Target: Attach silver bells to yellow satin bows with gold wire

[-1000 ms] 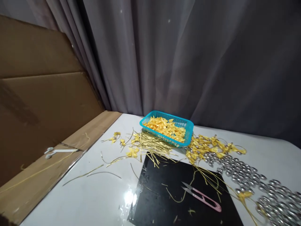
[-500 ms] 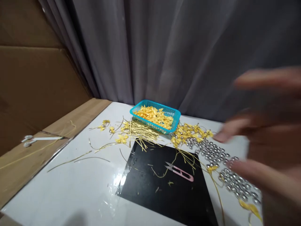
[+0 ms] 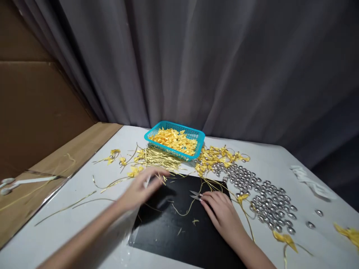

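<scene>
My right hand rests on the black mat, its fingers closed over the handles of the small thread snips. The blades poke out to the left, and the pink handles are hidden under the fingers. My left hand, slightly blurred, hovers over the mat's far left corner with thumb and fingers apart and nothing visible between them. Just beyond it lies a pile of gold twist ties. Cut scraps and a curved gold strand are scattered on the mat.
A blue basket of yellow ribbon bows stands at the back. To its right lie bows with cords and many silver beads. A crumpled white wrapper is at far right. Cardboard borders the left; a grey curtain hangs behind.
The large blurred hand at the right is gone from there. Both my hands are now over the mat, the right one covering the snips' handles. The view has shifted a little to the right.
</scene>
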The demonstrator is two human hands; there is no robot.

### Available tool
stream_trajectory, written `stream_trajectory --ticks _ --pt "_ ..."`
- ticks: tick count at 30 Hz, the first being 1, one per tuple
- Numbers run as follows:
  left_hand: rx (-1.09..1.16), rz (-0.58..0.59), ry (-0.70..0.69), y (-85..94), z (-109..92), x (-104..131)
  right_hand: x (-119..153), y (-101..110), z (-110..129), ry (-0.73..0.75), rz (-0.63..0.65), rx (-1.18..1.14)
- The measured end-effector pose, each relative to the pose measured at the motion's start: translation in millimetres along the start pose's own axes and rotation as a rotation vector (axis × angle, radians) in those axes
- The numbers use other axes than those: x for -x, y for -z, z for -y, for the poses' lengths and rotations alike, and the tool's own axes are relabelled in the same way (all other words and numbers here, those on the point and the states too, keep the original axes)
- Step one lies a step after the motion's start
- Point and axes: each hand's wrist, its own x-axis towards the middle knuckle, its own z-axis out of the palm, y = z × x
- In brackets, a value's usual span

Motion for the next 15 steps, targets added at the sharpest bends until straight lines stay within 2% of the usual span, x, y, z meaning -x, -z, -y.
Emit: stream_trajectory --ticks 4,7,11,15 --pt "-0.271 0.313 -0.152 -47.2 6 12 1 -3 -5 -0.099 -0.084 0.063" --pt "-0.365 0.282 -0.211 -64.9 13 19 3 -5 -8 -0.169 -0.123 0.089" --pt "-0.408 0.195 -0.255 -71.1 17 20 2 -8 -9 -0.199 -0.132 0.075" --pt "-0.427 0.185 -0.235 -75.0 19 20 3 -10 -12 -0.199 -0.147 0.051"
